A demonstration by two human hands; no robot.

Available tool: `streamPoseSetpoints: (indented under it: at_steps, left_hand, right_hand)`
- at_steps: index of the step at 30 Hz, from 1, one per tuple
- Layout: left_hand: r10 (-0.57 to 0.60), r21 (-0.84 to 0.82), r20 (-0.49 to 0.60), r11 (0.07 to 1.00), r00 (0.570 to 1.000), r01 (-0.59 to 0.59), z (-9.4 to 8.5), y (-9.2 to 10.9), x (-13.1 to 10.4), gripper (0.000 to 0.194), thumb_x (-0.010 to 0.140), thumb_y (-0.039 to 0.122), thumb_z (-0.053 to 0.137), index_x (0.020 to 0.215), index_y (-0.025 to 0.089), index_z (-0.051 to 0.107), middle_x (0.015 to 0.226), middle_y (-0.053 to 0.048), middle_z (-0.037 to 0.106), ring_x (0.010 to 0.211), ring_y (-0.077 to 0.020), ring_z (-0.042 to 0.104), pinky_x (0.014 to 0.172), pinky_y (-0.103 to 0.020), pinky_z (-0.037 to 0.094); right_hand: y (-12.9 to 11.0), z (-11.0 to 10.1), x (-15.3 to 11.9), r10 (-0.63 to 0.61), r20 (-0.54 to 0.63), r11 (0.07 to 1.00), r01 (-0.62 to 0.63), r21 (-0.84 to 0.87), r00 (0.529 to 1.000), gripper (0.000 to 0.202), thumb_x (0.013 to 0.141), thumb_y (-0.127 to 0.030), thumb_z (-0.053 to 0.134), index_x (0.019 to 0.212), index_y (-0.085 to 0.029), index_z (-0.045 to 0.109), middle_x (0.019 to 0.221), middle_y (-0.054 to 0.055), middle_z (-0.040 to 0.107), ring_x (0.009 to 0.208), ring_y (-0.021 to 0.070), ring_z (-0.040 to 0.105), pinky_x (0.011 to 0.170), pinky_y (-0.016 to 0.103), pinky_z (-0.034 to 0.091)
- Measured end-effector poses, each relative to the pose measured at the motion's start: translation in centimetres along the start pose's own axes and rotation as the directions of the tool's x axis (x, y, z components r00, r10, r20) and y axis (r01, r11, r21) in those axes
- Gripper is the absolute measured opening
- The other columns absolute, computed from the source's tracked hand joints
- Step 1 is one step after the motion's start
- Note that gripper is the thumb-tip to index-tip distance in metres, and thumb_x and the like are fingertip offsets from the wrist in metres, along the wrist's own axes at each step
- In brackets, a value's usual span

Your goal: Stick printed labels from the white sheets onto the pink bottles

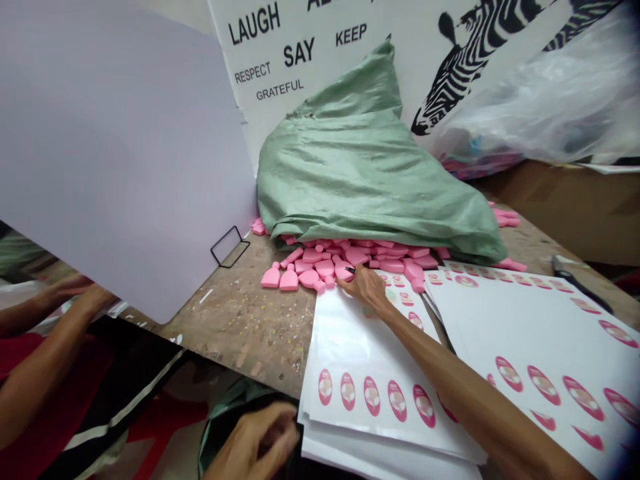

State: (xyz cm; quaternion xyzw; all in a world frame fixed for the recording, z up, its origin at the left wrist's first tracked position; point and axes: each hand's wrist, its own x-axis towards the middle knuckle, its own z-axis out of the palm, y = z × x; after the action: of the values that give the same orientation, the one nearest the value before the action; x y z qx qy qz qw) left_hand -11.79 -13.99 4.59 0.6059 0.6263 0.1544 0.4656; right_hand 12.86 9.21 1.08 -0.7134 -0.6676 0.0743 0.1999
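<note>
My right hand (367, 290) reaches over the top of a stack of sticker sheets (360, 340). Its fingers are closed, and a small dark tip shows at them, too small to name. Right beside those fingertips lies a heap of small pink bottle-shaped pieces (324, 268). Oval pink stickers (372, 396) run along the sheet's lower part, and smaller ones sit near its top. Low in the view, my left hand (257, 443) is off the table's front edge, above a dark green bag (237, 400). Its fingers look curled but are smeared by motion.
A green sack (370, 180) leans on the wall behind the pink pieces. More sticker sheets (505, 327) and a dark-handled tool (583, 287) are at right. A pale board (125, 147) with a black wire stand (230, 248) rises at left; a co-worker's arms (55, 340) show beyond it.
</note>
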Motion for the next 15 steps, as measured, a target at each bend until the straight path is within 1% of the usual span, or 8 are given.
streamPoseSetpoints:
  at_steps: [1, 3, 5, 7, 9, 12, 14, 15]
  left_hand:
    - [0.056, -0.126, -0.015, 0.99, 0.998, -0.057, 0.1, 1.2, 1.5, 0.039, 0.084, 0.05, 0.045, 0.095, 0.021, 0.068, 0.086, -0.006, 0.07, 0.074, -0.0194, 0.063, 0.072, -0.029, 0.049]
    - [0.077, -0.379, -0.148, 0.916, 0.986, -0.129, 0.9, 3.4, 4.8, 0.043, 0.083, 0.054, 0.049, 0.094, 0.017, 0.066, 0.088, -0.008, 0.069, 0.07, -0.0169, 0.061, 0.067, -0.026, 0.05]
    - [0.046, -0.632, -0.244, 0.75, 0.969, -0.194, 2.6, 5.2, 7.9, 0.047, 0.079, 0.055, 0.056, 0.104, 0.016, 0.063, 0.107, -0.012, 0.065, 0.087, -0.02, 0.063, 0.072, -0.026, 0.051]
    - [0.018, -0.731, -0.277, 0.645, 0.961, -0.223, 4.6, 6.4, 10.1, 0.048, 0.077, 0.054, 0.06, 0.106, 0.016, 0.063, 0.112, -0.013, 0.063, 0.098, -0.0213, 0.061, 0.079, -0.026, 0.05]
    - [0.013, -0.767, -0.266, 0.603, 0.964, -0.22, 6.4, 7.1, 11.2, 0.046, 0.077, 0.053, 0.061, 0.103, 0.015, 0.063, 0.107, -0.012, 0.064, 0.096, -0.0211, 0.062, 0.08, -0.026, 0.05]
    - [0.025, -0.813, -0.216, 0.55, 0.976, -0.194, 8.1, 7.7, 11.8, 0.046, 0.076, 0.054, 0.061, 0.1, 0.014, 0.057, 0.097, -0.011, 0.065, 0.075, -0.0196, 0.066, 0.066, -0.03, 0.055]
    - [0.027, -0.819, -0.177, 0.55, 0.984, -0.162, 8.4, 8.2, 12.1, 0.044, 0.075, 0.052, 0.062, 0.097, 0.015, 0.052, 0.093, -0.011, 0.065, 0.063, -0.0177, 0.065, 0.057, -0.032, 0.055]
    - [0.024, -0.812, -0.161, 0.566, 0.987, -0.146, 8.5, 8.5, 12.4, 0.043, 0.074, 0.049, 0.064, 0.095, 0.015, 0.05, 0.092, -0.011, 0.064, 0.059, -0.0169, 0.065, 0.054, -0.032, 0.055]
  right_hand:
    - [0.0, -0.4, -1.0, -0.013, 0.002, 1.0, 0.013, 0.001, 1.0, 0.046, 0.077, -0.052, 0.057, 0.099, -0.012, 0.059, 0.095, 0.019, 0.066, 0.093, 0.0302, 0.061, 0.072, 0.035, 0.043]
    - [0.0, -1.7, -4.2, -0.084, 0.014, 0.995, 0.083, 0.051, 0.996, 0.044, 0.076, -0.053, 0.057, 0.098, -0.015, 0.06, 0.092, 0.014, 0.067, 0.087, 0.0268, 0.062, 0.07, 0.033, 0.044]
    - [0.0, -3.1, -8.2, -0.218, 0.023, 0.958, 0.21, 0.194, 0.976, 0.042, 0.076, -0.051, 0.058, 0.099, -0.017, 0.06, 0.09, 0.01, 0.067, 0.08, 0.0235, 0.062, 0.069, 0.032, 0.046]
    - [0.0, -4.2, -11.8, -0.342, 0.031, 0.884, 0.311, 0.349, 0.939, 0.041, 0.077, -0.045, 0.06, 0.108, -0.019, 0.058, 0.096, 0.008, 0.066, 0.084, 0.0218, 0.062, 0.074, 0.032, 0.047]
    - [0.5, -4.8, -13.8, -0.372, 0.059, 0.832, 0.305, 0.464, 0.926, 0.046, 0.078, -0.044, 0.06, 0.117, -0.021, 0.053, 0.104, 0.007, 0.065, 0.09, 0.0205, 0.062, 0.077, 0.031, 0.048]
    - [2.8, -4.9, -13.0, -0.23, 0.068, 0.86, 0.17, 0.481, 0.971, 0.036, 0.089, -0.044, 0.044, 0.115, -0.021, 0.051, 0.097, 0.006, 0.066, 0.081, 0.018, 0.063, 0.069, 0.029, 0.047]
    - [4.9, -4.5, -10.9, -0.128, -0.007, 0.929, 0.122, 0.349, 0.992, 0.027, 0.093, -0.038, 0.034, 0.103, -0.02, 0.052, 0.085, 0.005, 0.066, 0.072, 0.0175, 0.061, 0.064, 0.029, 0.043]
    - [5.8, -4.1, -9.7, -0.123, -0.053, 0.96, 0.133, 0.247, 0.991, 0.024, 0.093, -0.035, 0.035, 0.097, -0.02, 0.053, 0.082, 0.005, 0.066, 0.07, 0.0176, 0.06, 0.064, 0.029, 0.041]
